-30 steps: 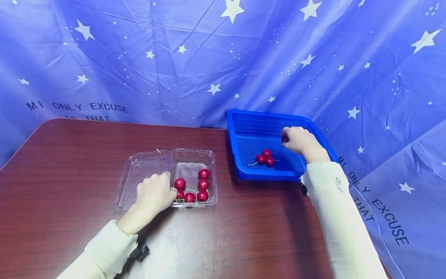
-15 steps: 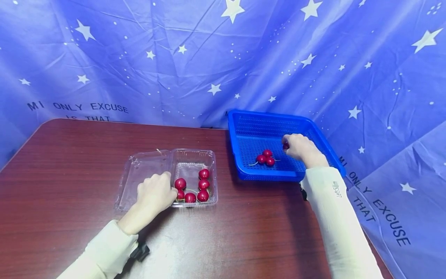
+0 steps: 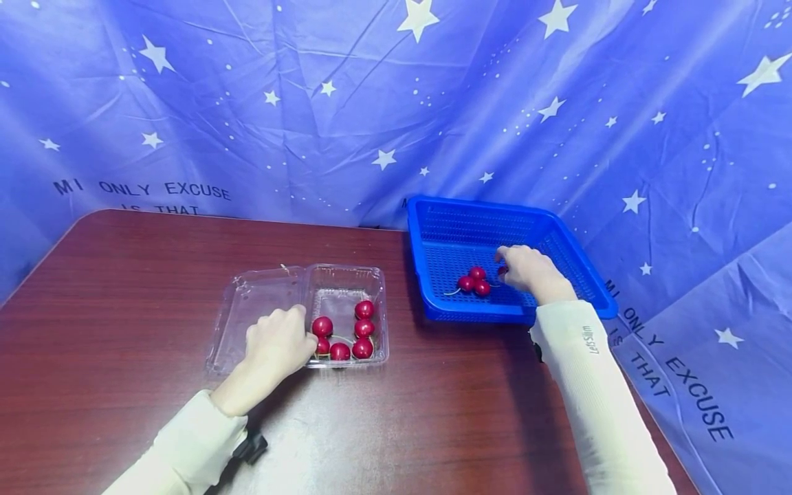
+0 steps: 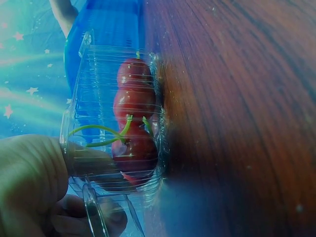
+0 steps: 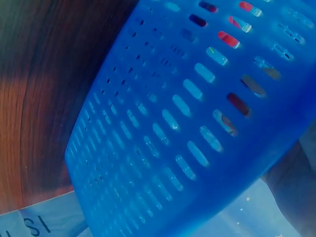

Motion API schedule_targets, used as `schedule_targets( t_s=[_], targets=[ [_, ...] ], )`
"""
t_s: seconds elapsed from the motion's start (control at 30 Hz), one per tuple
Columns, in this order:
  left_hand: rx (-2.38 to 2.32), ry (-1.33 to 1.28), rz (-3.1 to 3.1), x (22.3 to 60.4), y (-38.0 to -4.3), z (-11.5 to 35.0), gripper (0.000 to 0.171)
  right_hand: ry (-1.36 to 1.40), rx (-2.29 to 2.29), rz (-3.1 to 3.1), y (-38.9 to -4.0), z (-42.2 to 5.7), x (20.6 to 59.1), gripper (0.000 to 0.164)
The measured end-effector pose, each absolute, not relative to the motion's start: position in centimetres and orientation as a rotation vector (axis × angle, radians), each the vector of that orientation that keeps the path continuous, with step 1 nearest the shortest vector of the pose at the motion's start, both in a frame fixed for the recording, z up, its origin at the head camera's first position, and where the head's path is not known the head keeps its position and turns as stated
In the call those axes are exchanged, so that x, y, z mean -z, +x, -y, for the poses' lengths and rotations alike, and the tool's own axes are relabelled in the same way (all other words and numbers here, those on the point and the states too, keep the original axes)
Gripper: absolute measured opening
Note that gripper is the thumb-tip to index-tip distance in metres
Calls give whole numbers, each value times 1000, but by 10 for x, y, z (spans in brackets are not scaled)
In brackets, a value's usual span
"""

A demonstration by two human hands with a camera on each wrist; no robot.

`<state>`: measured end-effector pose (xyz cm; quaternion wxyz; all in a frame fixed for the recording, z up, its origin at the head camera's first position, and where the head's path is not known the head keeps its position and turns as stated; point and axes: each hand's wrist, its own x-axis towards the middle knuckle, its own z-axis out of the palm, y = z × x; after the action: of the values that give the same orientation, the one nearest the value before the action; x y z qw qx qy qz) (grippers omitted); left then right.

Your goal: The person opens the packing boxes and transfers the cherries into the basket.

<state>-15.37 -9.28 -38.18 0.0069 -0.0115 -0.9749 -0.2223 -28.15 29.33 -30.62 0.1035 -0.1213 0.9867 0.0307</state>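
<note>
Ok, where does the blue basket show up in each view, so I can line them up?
Head: blue basket right of centre, toward the table's far side.
Left wrist: basket at the top, left of centre, seen beyond the clear box.
Right wrist: basket fills most of the picture.
Shared landmark: brown wooden table; right side in left wrist, left side in right wrist.

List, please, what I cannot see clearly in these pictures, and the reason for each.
- Head view: whether the right hand grips the cherry at its fingers; the hand partly covers it.
- Head view: one cherry in the clear box, partly behind the left hand.
- Right wrist view: the basket cherries, mostly hidden by the slotted blue basket.
- Right wrist view: curtain lettering, cut off by the left edge.
</note>
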Motion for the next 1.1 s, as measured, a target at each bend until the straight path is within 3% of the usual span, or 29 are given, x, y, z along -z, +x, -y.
schedule_targets(
  t_s=[1.1],
  targets=[
    [698, -32, 3056, 381, -154, 93, 10, -237, 156, -2953, -281, -295, 279, 43]
  ],
)
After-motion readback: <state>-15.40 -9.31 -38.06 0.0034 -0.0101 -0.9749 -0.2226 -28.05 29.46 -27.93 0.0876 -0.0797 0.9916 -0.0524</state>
